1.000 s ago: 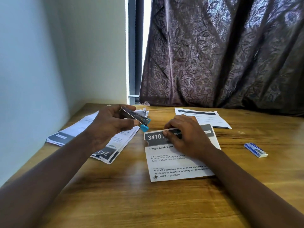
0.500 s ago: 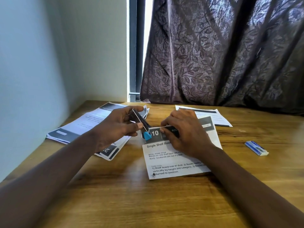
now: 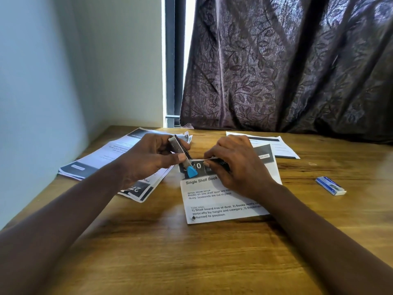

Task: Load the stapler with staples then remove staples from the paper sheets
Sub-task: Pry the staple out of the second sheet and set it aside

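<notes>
You see a stapler [image 3: 184,156] of silver metal with a bright blue tip, over a white sheet [image 3: 221,199] with a dark grey header band, white numerals and black text. Left of that sheet, white papers [image 3: 102,160] carry dark grey bands; right of it lies a small blue-and-white box [image 3: 330,185]. The table [image 3: 191,256] is honey-brown woodgrain, and behind it hangs a dark purple-brown curtain [image 3: 287,67] patterned with leaves

sheet [image 3: 214,201]: "Single Shelf Book", "TASK GOAL" | left stack [image 3: 138,189]: "27"
</notes>
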Tool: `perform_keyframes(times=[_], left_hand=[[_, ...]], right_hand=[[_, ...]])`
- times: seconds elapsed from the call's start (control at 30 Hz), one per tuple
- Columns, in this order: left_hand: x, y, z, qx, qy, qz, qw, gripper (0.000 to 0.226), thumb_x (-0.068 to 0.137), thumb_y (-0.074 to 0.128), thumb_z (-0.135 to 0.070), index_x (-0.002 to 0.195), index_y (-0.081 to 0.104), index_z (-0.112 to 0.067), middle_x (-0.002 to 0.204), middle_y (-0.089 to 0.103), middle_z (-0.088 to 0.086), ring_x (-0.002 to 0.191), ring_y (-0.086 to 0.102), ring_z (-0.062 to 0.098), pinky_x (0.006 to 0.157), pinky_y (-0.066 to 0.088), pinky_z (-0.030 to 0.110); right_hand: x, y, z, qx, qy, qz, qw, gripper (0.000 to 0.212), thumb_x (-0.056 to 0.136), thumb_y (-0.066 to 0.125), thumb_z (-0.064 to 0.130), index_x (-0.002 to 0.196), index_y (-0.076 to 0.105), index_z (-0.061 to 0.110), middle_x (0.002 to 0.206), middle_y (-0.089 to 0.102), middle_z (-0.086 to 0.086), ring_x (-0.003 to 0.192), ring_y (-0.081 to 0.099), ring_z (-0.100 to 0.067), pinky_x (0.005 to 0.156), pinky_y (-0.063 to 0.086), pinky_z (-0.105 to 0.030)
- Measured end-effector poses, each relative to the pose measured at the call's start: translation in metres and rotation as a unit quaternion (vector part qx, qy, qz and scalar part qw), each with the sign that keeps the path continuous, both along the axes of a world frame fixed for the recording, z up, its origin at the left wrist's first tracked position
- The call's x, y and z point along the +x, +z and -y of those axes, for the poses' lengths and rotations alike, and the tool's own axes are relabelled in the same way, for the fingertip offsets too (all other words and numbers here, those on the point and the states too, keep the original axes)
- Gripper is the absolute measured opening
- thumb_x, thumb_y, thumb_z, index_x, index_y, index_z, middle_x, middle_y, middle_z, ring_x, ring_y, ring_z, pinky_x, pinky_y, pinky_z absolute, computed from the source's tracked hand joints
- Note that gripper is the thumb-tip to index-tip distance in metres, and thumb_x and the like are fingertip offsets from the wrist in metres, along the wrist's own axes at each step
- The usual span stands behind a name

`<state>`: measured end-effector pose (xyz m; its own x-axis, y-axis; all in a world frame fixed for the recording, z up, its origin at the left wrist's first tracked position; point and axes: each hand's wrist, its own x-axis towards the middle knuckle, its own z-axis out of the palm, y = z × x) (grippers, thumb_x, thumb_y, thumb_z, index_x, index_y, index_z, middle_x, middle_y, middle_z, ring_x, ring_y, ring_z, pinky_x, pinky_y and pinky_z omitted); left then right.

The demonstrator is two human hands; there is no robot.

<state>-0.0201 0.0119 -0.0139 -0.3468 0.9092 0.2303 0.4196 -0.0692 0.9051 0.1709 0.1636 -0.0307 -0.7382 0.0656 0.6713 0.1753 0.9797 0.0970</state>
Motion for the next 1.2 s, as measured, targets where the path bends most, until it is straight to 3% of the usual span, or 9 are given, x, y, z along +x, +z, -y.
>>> perform_keyframes(times=[0.1, 0.3, 0.43, 0.53, 0.73, 0.93, 1.2], left_hand=[[-0.001, 0.001, -0.001, 0.01, -0.011, 0.01, 1.0, 0.025, 0.087, 0.073, -0.002, 0.108, 0.075, -0.015, 0.105, 0.08, -0.001, 0.1, 0.074, 0.01, 0.079, 0.057, 0.016], [-0.003, 0.0, 0.0, -0.011, -0.024, -0.013, 1.0, 0.025, 0.088, 0.075, -0.009, 0.108, 0.078, -0.022, 0.116, 0.077, -0.01, 0.114, 0.068, 0.007, 0.099, 0.052, 0.03], [0.001, -0.003, -0.002, 0.011, -0.028, 0.032, 0.999, 0.03, 0.088, 0.07, 0.0, 0.117, 0.072, -0.006, 0.109, 0.079, 0.004, 0.105, 0.075, 0.014, 0.088, 0.059, 0.023], [0.005, -0.003, -0.003, 0.01, -0.029, 0.05, 0.998, 0.031, 0.089, 0.068, 0.001, 0.119, 0.069, -0.006, 0.104, 0.08, 0.006, 0.099, 0.076, 0.014, 0.078, 0.058, 0.017], [0.007, -0.003, -0.002, 0.001, -0.031, 0.05, 0.998, 0.028, 0.089, 0.069, -0.002, 0.113, 0.07, -0.017, 0.106, 0.08, 0.002, 0.102, 0.075, 0.013, 0.084, 0.06, 0.023], [0.011, -0.004, -0.005, 0.0, -0.017, 0.038, 0.999, 0.028, 0.093, 0.066, 0.001, 0.112, 0.068, -0.02, 0.101, 0.08, -0.003, 0.1, 0.075, 0.009, 0.077, 0.058, 0.018], [0.017, -0.005, -0.006, -0.017, -0.013, 0.003, 1.0, 0.028, 0.092, 0.07, -0.004, 0.115, 0.069, -0.02, 0.104, 0.08, -0.001, 0.103, 0.074, 0.009, 0.08, 0.061, 0.022]], right_hand=[[0.0, -0.001, 0.0, 0.001, 0.01, 0.011, 1.0, 0.018, 0.094, 0.06, 0.034, 0.104, 0.069, 0.023, 0.092, 0.06, 0.005, 0.09, 0.052, -0.016, 0.084, 0.037, -0.035], [-0.003, -0.003, 0.001, 0.003, 0.026, 0.028, 0.999, 0.015, 0.092, 0.068, 0.028, 0.105, 0.071, 0.023, 0.091, 0.06, 0.005, 0.089, 0.054, -0.018, 0.084, 0.027, -0.029], [-0.003, -0.003, 0.002, -0.003, 0.027, 0.027, 0.999, 0.016, 0.094, 0.063, 0.031, 0.104, 0.072, 0.023, 0.091, 0.06, 0.004, 0.089, 0.055, -0.019, 0.083, 0.028, -0.03], [-0.003, -0.001, 0.003, -0.013, 0.024, 0.037, 0.999, 0.027, 0.095, 0.052, 0.039, 0.104, 0.072, 0.024, 0.091, 0.06, 0.004, 0.089, 0.053, -0.018, 0.081, 0.025, -0.029], [-0.004, -0.003, 0.006, -0.023, 0.025, 0.042, 0.999, 0.031, 0.095, 0.049, 0.043, 0.104, 0.071, 0.023, 0.09, 0.058, 0.004, 0.089, 0.051, -0.017, 0.082, 0.033, -0.034], [-0.004, -0.003, 0.007, -0.022, 0.009, 0.047, 0.999, 0.029, 0.095, 0.05, 0.043, 0.104, 0.07, 0.024, 0.093, 0.061, 0.005, 0.091, 0.053, -0.018, 0.085, 0.039, -0.039], [-0.004, -0.006, 0.007, -0.003, 0.004, 0.066, 0.998, 0.019, 0.092, 0.063, 0.037, 0.104, 0.069, 0.024, 0.095, 0.061, 0.005, 0.093, 0.049, -0.015, 0.082, 0.028, -0.031]])
